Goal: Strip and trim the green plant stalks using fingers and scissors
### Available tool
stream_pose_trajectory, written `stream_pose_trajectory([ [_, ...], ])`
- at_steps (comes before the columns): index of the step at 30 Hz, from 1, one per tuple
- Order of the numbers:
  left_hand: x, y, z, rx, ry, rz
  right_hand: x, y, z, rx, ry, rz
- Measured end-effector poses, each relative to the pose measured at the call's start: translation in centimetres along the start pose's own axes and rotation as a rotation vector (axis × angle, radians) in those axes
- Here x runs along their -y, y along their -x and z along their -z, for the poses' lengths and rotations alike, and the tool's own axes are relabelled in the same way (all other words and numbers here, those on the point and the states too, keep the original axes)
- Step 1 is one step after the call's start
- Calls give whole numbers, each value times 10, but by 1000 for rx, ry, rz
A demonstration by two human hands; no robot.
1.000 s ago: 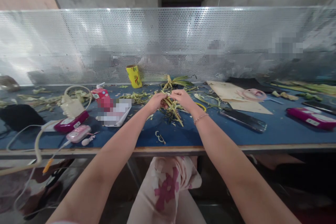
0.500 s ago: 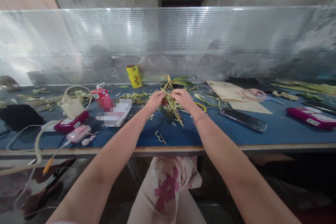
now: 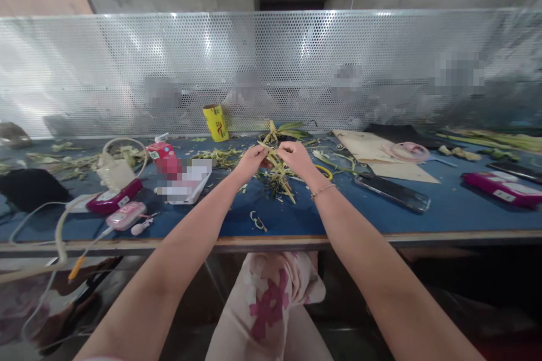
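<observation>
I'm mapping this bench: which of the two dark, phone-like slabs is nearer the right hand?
The near slab, just in front of the tan sheets. The far slab lies by the picture's right edge, behind a magenta case.

The left hand pinches a stalk over the table; the right hand curls beside the stalk, contact unclear. Trimmings lie below the stalk, a red carton left of it, a phone right, a screen beyond.
</observation>
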State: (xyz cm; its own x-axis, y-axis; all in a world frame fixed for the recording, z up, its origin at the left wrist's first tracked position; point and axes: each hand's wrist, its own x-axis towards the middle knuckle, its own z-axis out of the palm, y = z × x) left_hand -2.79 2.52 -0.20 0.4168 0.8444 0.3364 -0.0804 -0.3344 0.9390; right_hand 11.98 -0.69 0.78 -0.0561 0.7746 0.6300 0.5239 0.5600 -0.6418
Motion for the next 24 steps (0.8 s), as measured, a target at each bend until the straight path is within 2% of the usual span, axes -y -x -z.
stream_pose_trajectory([
  [6, 0, 0, -1, 2, -25, -32, 2, 1, 0, -52, 25, -5],
  [17, 9, -4, 4, 56, -140, -73, -2, -1, -1, -50, 99, 0],
  [24, 3, 0, -2, 13, -150, -44, -1, 0, 0, -23, 63, -16],
])
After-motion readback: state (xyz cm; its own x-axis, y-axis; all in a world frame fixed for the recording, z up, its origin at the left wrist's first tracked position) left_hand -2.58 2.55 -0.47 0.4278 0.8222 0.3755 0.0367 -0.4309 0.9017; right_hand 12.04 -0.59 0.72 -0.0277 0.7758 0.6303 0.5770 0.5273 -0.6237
